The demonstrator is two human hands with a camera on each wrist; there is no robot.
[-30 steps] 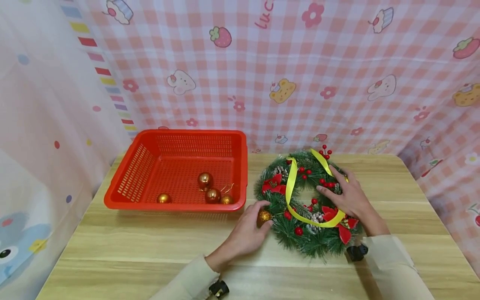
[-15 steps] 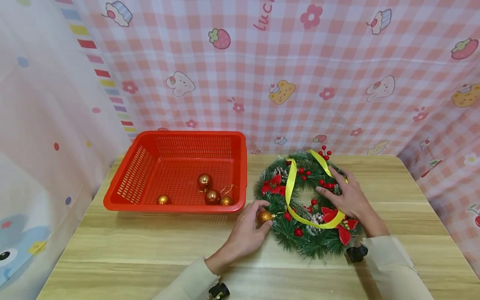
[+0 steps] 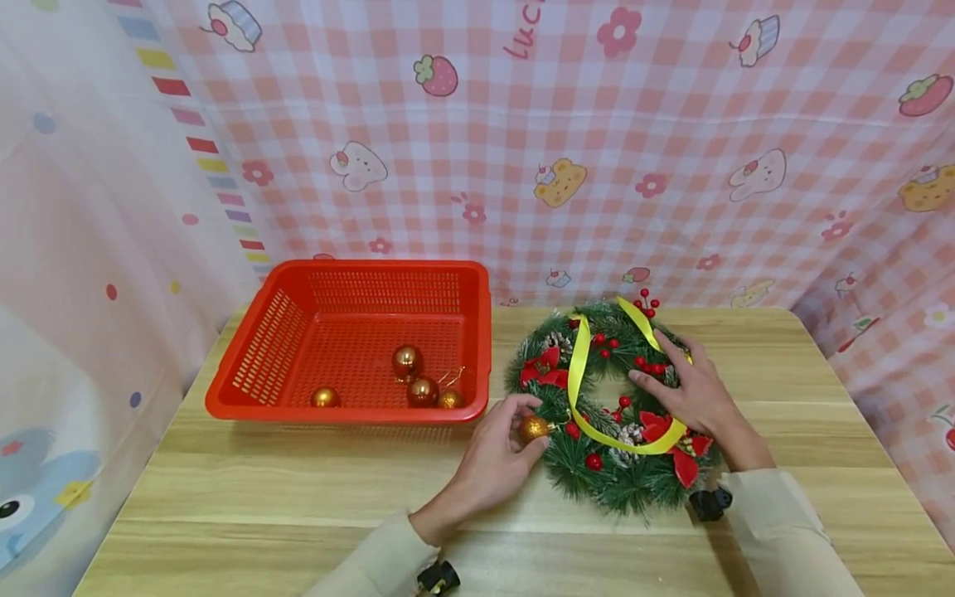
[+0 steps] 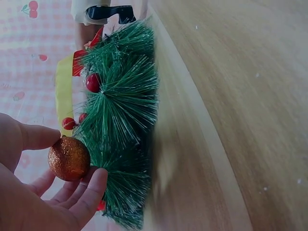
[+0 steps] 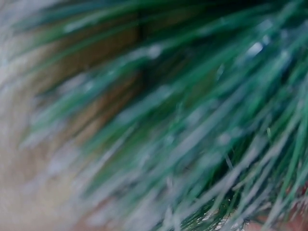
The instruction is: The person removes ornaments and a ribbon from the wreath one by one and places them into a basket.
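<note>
My left hand (image 3: 494, 456) pinches a gold glitter Christmas ball (image 3: 534, 429) between thumb and fingers, beside the left edge of a green wreath (image 3: 597, 485). In the left wrist view the ball (image 4: 69, 159) sits between the thumb and fingertips, close to the pine needles. My right hand (image 3: 697, 394) rests on the wreath's right side, thumb and index finger extended over it; its other fingers are partly hidden. Red berries, red poinsettias (image 3: 548, 367), pine cones and a yellow ribbon (image 3: 578, 365) decorate the wreath. Blurred needles fill the right wrist view.
A red plastic basket (image 3: 348, 412) stands on the wooden table (image 3: 298, 506) left of the wreath. Inside it lie several gold and bronze balls, among them a shiny one (image 3: 407, 361). A pink checked curtain (image 3: 492, 149) hangs behind the table.
My left hand has moved slightly right with the ball, whose cap and hook came into sight by the wreath's edge. My right hand and the wreath have stayed put.
</note>
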